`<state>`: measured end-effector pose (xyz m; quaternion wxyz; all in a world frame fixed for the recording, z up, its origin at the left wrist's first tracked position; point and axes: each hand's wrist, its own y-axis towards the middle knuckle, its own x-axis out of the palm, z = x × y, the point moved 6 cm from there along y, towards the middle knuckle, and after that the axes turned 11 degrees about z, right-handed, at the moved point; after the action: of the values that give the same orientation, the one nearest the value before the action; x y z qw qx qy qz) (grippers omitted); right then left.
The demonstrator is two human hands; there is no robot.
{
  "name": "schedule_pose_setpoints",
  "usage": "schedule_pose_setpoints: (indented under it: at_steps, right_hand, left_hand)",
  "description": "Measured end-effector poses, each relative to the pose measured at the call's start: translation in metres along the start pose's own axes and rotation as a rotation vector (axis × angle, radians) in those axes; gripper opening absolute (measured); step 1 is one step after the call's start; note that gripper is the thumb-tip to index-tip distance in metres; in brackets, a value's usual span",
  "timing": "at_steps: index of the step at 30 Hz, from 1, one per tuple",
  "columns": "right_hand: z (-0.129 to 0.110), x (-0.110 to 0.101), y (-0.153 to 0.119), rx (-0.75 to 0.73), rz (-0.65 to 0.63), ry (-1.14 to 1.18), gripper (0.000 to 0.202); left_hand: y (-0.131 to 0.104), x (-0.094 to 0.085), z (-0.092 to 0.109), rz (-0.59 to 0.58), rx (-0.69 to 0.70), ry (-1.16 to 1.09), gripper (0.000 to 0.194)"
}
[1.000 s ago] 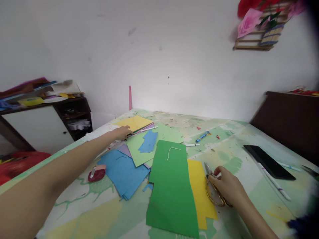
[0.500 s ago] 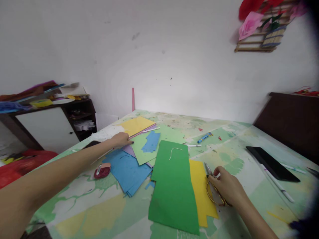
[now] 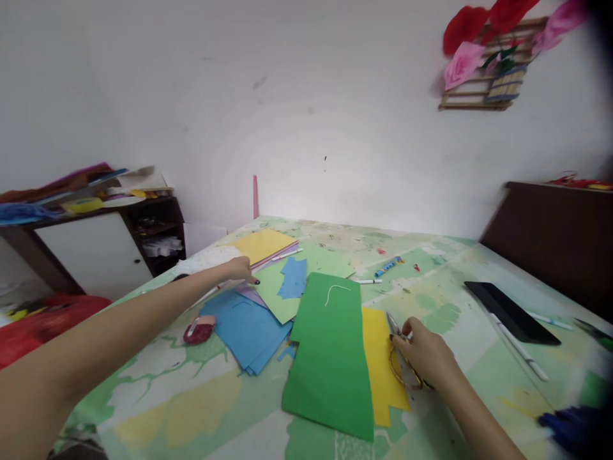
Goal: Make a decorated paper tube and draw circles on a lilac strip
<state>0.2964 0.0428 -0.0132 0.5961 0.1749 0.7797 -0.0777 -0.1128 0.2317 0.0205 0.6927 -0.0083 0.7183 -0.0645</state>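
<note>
My left hand (image 3: 239,271) reaches over the far left of the table, at the edge of the light green sheet (image 3: 276,300) and near the yellow sheets (image 3: 263,244). Its fingers are bent; what they hold, if anything, is hidden. My right hand (image 3: 421,348) is closed on gold-handled scissors (image 3: 406,368), whose blades point away over the edge of a yellow sheet (image 3: 377,364). Between the hands lies a dark green sheet (image 3: 332,358) with a thin pale curved strip (image 3: 330,292) on it. Blue sheets (image 3: 251,329) and a blue scrap (image 3: 293,278) are to its left.
A maroon and pink object (image 3: 200,329) sits left of the blue sheets. On the right lie a black flat object (image 3: 511,313), white pens (image 3: 520,348) and a dark blue item (image 3: 572,425). A blue tube-like object (image 3: 387,266) is farther back.
The camera view has shifted slightly. My left hand has moved a little to the right, its fingertips nearer the light green sheet. My right hand still holds the scissors.
</note>
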Motion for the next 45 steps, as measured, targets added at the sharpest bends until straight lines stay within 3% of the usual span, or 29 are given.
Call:
schedule_pose_setpoints:
  at_steps: [6,20,27,34,45]
  right_hand:
    - [0.001,0.002,0.0,-0.015,0.004,0.006,0.013]
    - [0.0,0.003,0.0,-0.029,0.007,-0.013,0.013]
    - [-0.001,0.004,0.0,-0.037,-0.008,-0.03,0.015]
    - [-0.001,0.004,-0.001,-0.039,-0.015,-0.038,0.015]
    - [-0.004,0.003,-0.003,-0.046,-0.013,-0.059,0.015]
  left_hand:
    - [-0.003,0.013,0.006,-0.076,-0.013,-0.027,0.03]
    - [-0.01,0.013,-0.02,-0.163,-0.066,-0.184,0.03]
    - [-0.011,0.005,-0.009,-0.067,-0.066,-0.118,0.03]
    - [-0.011,0.0,0.01,0.071,0.031,-0.087,0.031]
    - [-0.004,0.012,0.006,-0.019,-0.152,-0.04,0.032]
